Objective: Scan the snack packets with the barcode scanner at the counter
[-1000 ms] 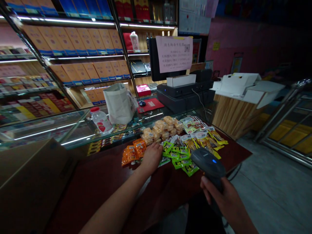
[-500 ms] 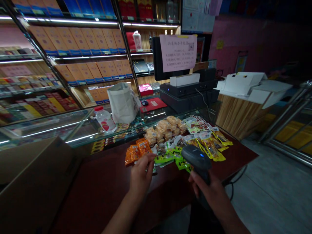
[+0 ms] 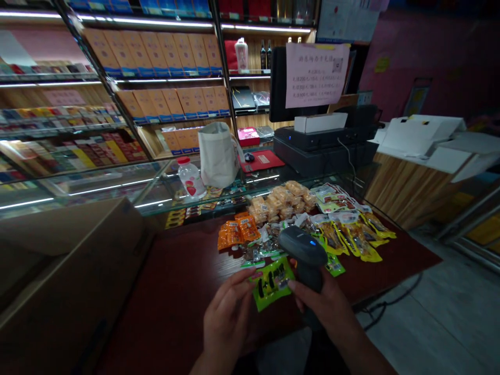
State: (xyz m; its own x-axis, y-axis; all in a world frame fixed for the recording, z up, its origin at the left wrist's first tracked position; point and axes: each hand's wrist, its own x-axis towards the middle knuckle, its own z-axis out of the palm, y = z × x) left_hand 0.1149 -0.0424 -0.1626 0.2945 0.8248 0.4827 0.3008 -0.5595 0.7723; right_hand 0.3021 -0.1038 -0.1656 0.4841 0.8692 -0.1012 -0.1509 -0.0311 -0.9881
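Note:
My left hand [image 3: 230, 307] pinches the left edge of a bright green snack packet [image 3: 270, 292] with black "1+1" lettering, held above the dark red tabletop. My right hand [image 3: 328, 297] is closed around the handle of a dark grey barcode scanner [image 3: 302, 247], which shows a small blue light. The right thumb reaches the packet's right edge. Just beyond lie clear packets with dark contents [image 3: 260, 250], orange packets [image 3: 238, 232], beige wrapped snacks [image 3: 281, 202] and yellow-edged packets [image 3: 355, 234]. Another green packet [image 3: 335, 265] lies right of the scanner.
An open cardboard box [image 3: 78, 260] stands at the left. Behind the snacks is a glass counter with a red-capped bottle [image 3: 191, 179], a white bag [image 3: 219, 156] and a monitor [image 3: 278, 86]. Stocked shelves line the back; the table's edge [image 3: 394, 286] runs along the right.
My left hand has moved from beside the orange packets toward the scanner, and a green packet is now raised between both hands. The scanner has shifted slightly left. The view has turned left.

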